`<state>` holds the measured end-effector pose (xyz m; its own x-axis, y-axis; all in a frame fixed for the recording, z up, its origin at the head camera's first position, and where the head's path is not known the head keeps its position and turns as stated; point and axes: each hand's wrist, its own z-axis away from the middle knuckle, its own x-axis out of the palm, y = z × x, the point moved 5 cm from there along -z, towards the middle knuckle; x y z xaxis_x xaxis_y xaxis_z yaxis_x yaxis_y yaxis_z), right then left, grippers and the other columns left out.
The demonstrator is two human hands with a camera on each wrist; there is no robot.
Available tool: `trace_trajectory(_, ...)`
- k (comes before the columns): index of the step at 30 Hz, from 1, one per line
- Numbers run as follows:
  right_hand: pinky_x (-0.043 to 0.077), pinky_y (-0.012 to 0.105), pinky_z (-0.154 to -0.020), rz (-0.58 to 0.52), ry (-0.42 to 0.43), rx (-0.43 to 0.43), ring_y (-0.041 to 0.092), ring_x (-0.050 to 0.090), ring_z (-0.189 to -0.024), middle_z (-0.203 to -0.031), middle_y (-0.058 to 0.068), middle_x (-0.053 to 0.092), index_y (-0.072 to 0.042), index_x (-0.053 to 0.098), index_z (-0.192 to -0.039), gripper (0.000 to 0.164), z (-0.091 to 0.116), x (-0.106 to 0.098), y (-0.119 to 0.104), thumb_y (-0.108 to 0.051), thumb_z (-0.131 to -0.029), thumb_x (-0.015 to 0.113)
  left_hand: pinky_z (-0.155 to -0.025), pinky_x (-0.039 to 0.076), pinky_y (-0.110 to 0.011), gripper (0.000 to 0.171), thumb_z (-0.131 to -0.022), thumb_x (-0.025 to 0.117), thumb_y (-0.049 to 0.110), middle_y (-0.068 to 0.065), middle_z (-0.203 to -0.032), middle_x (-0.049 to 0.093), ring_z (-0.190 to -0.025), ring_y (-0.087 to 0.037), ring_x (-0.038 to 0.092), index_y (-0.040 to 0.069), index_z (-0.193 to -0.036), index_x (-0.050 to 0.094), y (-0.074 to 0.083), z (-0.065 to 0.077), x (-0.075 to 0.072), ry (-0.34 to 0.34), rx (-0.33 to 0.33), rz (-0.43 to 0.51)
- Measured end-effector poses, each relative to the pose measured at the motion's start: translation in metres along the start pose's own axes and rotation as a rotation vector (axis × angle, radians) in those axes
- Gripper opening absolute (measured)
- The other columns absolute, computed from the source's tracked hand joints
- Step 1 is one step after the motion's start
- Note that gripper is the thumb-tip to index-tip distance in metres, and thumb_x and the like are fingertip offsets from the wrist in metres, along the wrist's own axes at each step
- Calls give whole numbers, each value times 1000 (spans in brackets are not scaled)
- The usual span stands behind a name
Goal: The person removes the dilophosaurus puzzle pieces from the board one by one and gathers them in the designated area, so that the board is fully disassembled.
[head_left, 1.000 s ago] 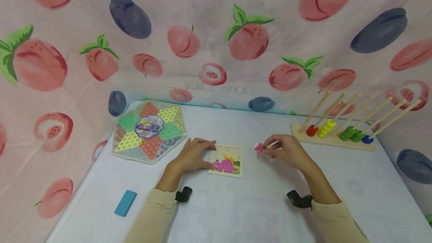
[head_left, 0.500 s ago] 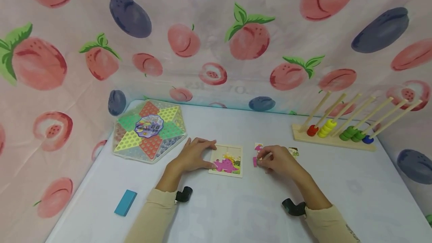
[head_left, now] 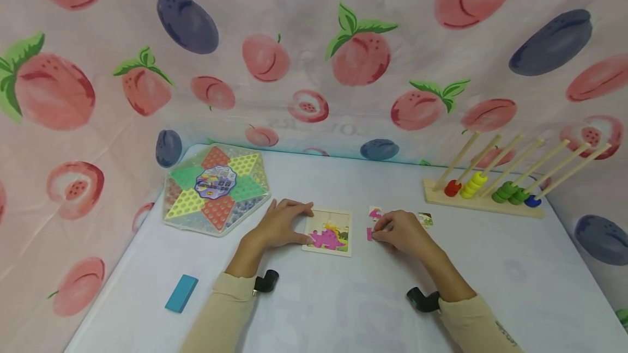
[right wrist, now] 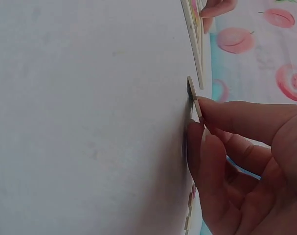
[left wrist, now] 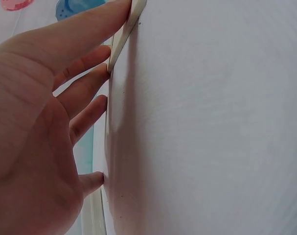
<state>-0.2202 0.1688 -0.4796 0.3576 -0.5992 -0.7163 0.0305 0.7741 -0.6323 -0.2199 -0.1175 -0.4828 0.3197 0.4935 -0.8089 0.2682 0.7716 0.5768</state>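
In the head view my left hand (head_left: 281,226) rests at the left side of a square wooden puzzle tray (head_left: 326,251), which shows a pink dinosaur picture over its lower part and bare wood above. Its index fingertip is at the tray's upper left corner and the thumb lies at its lower left; the fingers look spread and fairly straight in the left wrist view. Right of the tray, my right hand (head_left: 403,230) pinches a thin wooden puzzle piece (right wrist: 192,90) between thumb and fingers, tilted up close to the table. Its pink part (head_left: 370,234) shows beyond the fingertips.
Two loose pieces, one pink-printed piece (head_left: 375,212) and one green-printed piece (head_left: 426,220), lie around the right hand. At the back left sits a Chinese checkers box (head_left: 216,189), with a blue block (head_left: 181,293) nearer. A bead counting rack (head_left: 483,203) stands at the back right.
My right hand has come nearer and slightly left, below the pink-printed piece, and the green-printed piece now shows behind it. My left hand and the tray stay in place.
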Motion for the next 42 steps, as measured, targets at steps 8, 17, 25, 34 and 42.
trace_trajectory(8,50,25,-53,-9,-2,21,15,55,-51,-83,6,67,-8,75,-93,10,1,1,-2,-16,-88,78,-128,5,-67,65,-78,88,39,4,-148,61,-145,-25,43,24,-136,64,-2,-1,0,3,-2,-2)
trace_trajectory(17,48,25,-54,10,-6,46,17,55,-63,-87,6,68,-9,76,-92,9,0,1,0,-17,-87,78,-127,6,-69,66,-78,88,38,3,-146,62,-144,-25,44,22,-138,64,-1,-1,1,2,15,-1)
trace_trajectory(25,46,28,-70,107,34,9,21,56,-89,-95,5,70,-12,77,-86,6,-1,-1,-3,-18,-84,78,-127,7,-69,64,-78,88,36,4,-148,61,-145,-25,44,21,-136,65,-1,-1,1,-1,13,-12)
trace_trajectory(34,47,26,-69,155,53,-5,19,56,-85,-92,4,68,-13,76,-91,8,2,2,-5,-18,-85,79,-127,5,-70,62,-78,88,37,3,-152,57,-146,-25,43,21,-134,66,-1,2,1,-4,7,13)
trace_trajectory(42,50,26,-71,110,91,-54,18,58,-84,-95,4,71,-13,73,-93,14,4,1,-5,-16,-84,83,-128,4,-69,64,-79,88,37,2,-149,59,-147,-25,42,21,-136,64,0,1,1,-3,7,26)
